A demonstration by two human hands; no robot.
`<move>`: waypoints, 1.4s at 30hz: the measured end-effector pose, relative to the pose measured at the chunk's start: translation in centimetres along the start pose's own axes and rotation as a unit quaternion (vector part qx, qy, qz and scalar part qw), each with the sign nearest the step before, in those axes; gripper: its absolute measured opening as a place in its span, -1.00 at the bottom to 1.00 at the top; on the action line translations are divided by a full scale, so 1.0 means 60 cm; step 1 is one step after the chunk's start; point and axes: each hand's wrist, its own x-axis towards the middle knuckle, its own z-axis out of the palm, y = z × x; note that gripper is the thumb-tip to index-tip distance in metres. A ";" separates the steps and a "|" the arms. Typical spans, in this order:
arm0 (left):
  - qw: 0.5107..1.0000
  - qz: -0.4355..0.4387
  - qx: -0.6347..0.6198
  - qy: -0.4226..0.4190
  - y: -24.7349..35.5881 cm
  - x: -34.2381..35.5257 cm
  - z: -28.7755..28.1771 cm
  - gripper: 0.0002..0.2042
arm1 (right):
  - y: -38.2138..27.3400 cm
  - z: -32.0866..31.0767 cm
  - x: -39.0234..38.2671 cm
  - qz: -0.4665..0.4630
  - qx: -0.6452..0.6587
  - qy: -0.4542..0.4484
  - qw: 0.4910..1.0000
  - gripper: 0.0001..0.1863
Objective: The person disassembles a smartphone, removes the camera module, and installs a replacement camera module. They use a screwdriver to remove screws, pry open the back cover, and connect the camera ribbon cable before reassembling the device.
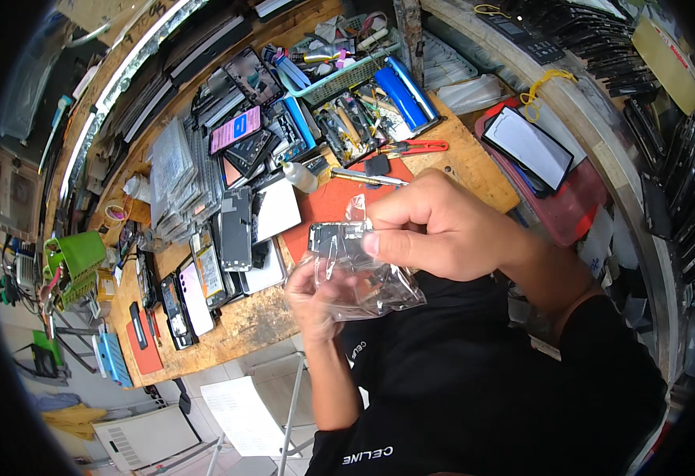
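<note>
A crinkled clear plastic bag (391, 295) is stretched between my two hands above the bench's front edge. My right hand (442, 226) pinches its upper part between thumb and bent forefinger. Lower down, my left hand (314, 301) grips the bag, its fingers partly seen through the film and slightly blurred. Just behind the plastic shows a dark opened phone or phone part (325, 236); whether it lies on the orange-red mat (327, 202) or is held cannot be made out. A small black square piece (377, 165) rests beyond my right hand.
Tweezers (355, 176), red-handled pliers (423, 146) and a white bottle (300, 176) lie past the mat. Phones and screens (236, 226) crowd the left, beside stacked clear trays (177, 178). A tool basket (347, 79) and blue roll (401, 99) stand at the back.
</note>
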 end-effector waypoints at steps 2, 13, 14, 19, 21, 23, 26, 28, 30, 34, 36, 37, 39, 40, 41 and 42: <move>0.997 0.008 -0.072 -0.012 -0.024 -0.008 0.019 -0.56 | -0.033 -0.002 0.015 0.000 0.038 -0.039 0.999 -0.60; 0.953 -0.035 -0.297 -0.041 -0.063 -0.016 0.047 -0.26 | -0.036 0.001 0.102 0.098 0.052 -0.027 0.994 -0.58; 0.967 -0.047 -0.247 -0.036 -0.060 -0.015 0.044 -0.26 | -0.025 0.000 0.111 0.093 0.017 -0.025 0.995 -0.58; 0.976 -0.090 -0.194 -0.036 -0.033 -0.008 0.039 -0.29 | 0.022 -0.030 0.096 0.125 0.067 0.054 0.988 -0.61; 0.968 -0.096 -0.232 -0.003 -0.025 -0.001 0.043 -0.34 | 0.042 -0.052 0.092 0.136 0.101 0.096 0.981 -0.62; 0.977 -0.105 -0.179 0.047 -0.017 0.004 0.046 -0.40 | 0.069 -0.069 0.086 0.125 0.145 0.162 0.968 -0.69; 0.983 -0.111 -0.132 0.070 -0.003 0.003 0.044 -0.35 | 0.117 -0.111 0.057 0.113 0.141 0.248 0.952 -0.71; 0.992 -0.068 -0.099 0.045 0.005 -0.006 0.041 -0.29 | 0.168 -0.124 0.044 0.079 0.023 0.289 0.954 -0.69; 0.996 -0.036 -0.077 0.015 0.012 -0.014 0.040 -0.13 | 0.222 -0.117 0.027 0.180 -0.097 0.291 0.934 -0.65; 0.997 0.002 -0.068 -0.020 0.024 -0.023 0.042 0.00 | 0.260 -0.091 -0.015 0.186 -0.324 0.372 0.850 -0.65; 0.998 0.025 -0.050 -0.029 0.025 -0.025 0.045 0.02 | 0.233 -0.065 -0.037 0.160 -0.262 0.425 0.852 -0.67; 0.998 0.034 -0.044 -0.032 0.024 -0.026 0.048 0.03 | 0.213 -0.045 -0.047 0.127 -0.189 0.370 0.901 -0.73; 0.998 0.049 -0.035 -0.022 0.019 -0.027 0.053 0.06 | 0.162 0.006 -0.076 0.147 -0.054 0.229 0.961 -0.82; 0.997 0.061 -0.036 -0.022 0.014 -0.024 0.056 0.06 | 0.137 0.036 -0.091 0.161 0.001 0.126 0.979 -0.85; 0.996 0.072 -0.037 -0.022 0.009 -0.022 0.059 0.06 | 0.121 0.068 -0.097 0.204 0.127 0.066 0.968 -0.86; 0.997 0.078 -0.022 -0.013 0.004 -0.022 0.061 0.09 | 0.106 0.088 -0.102 0.206 0.174 0.024 0.963 -0.84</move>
